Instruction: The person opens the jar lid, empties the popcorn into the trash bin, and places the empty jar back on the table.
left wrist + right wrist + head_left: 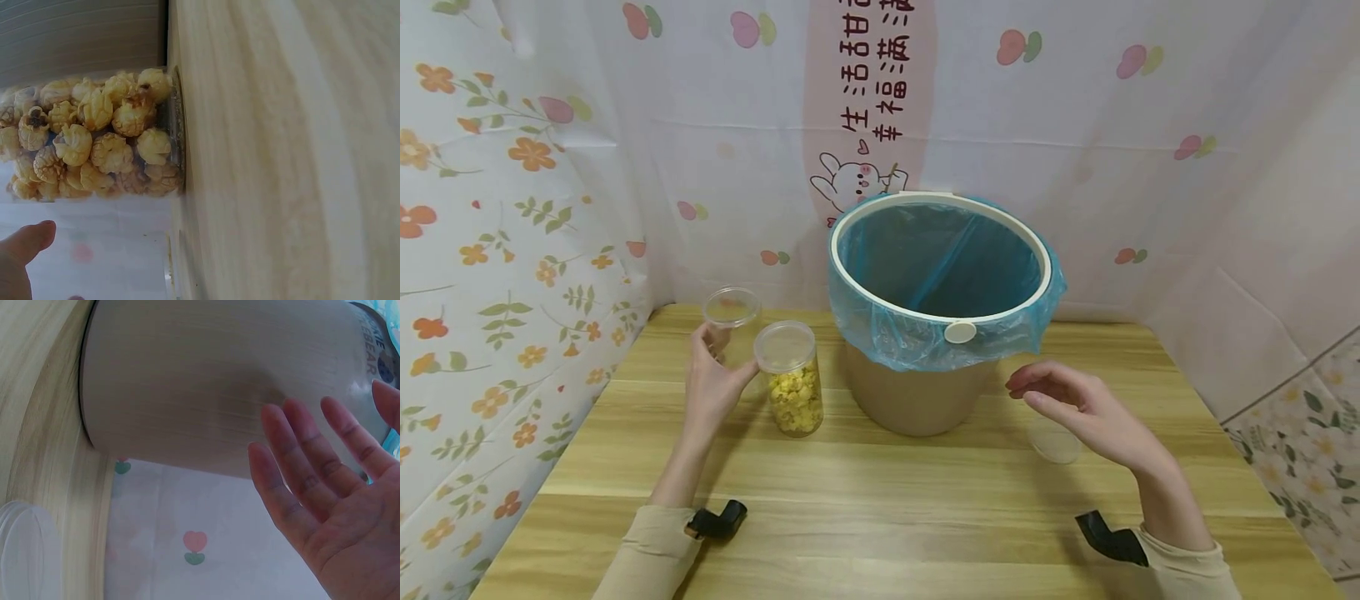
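Well, clear jar [790, 379] upright, lid [785, 346] translucent, popcorn [797, 402] yellow, browned in spots.

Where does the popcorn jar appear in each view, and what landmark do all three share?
Head: left of centre, the popcorn jar stands beside the bin.
Left wrist: upper left, appearing sideways.
Right wrist: not in it.
Shared landmark: the wooden tabletop.

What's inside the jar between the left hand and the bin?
Yellow popcorn shows through the clear jar, under its lid. The outer pieces hide the middle, so what's there can't be seen.
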`<state>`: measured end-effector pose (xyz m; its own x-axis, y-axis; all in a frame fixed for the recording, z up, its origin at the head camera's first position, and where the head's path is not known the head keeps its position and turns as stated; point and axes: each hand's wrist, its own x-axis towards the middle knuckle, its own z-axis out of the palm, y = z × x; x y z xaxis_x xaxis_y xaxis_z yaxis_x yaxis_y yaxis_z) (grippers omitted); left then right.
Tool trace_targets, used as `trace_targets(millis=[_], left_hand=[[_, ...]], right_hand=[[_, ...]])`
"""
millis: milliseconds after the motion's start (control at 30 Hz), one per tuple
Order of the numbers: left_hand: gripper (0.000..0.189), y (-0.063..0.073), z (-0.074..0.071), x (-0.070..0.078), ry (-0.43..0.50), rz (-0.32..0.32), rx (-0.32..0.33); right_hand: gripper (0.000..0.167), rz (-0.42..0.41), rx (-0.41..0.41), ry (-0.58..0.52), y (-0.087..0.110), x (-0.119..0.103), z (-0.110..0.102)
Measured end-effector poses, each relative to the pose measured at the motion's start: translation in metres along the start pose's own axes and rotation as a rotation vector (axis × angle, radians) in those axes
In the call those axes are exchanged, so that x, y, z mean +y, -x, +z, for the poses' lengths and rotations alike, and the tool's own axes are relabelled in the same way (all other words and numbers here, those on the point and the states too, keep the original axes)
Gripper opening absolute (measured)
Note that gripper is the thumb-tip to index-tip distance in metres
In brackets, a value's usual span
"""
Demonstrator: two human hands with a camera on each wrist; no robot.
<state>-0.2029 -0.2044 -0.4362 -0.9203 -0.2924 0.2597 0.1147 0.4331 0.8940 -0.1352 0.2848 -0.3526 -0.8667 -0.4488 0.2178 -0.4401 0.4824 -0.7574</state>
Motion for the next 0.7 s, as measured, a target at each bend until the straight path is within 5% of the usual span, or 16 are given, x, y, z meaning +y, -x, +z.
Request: trace_targets(millis=[700], left_hand=[[0.096, -0.0008, -0.0026, -0.0025, -0.006, -0.042, -0.082]], right_hand=[[0.027, -0.010, -0.014, 0.042, 0.0013, -0.0007, -0.0008]])
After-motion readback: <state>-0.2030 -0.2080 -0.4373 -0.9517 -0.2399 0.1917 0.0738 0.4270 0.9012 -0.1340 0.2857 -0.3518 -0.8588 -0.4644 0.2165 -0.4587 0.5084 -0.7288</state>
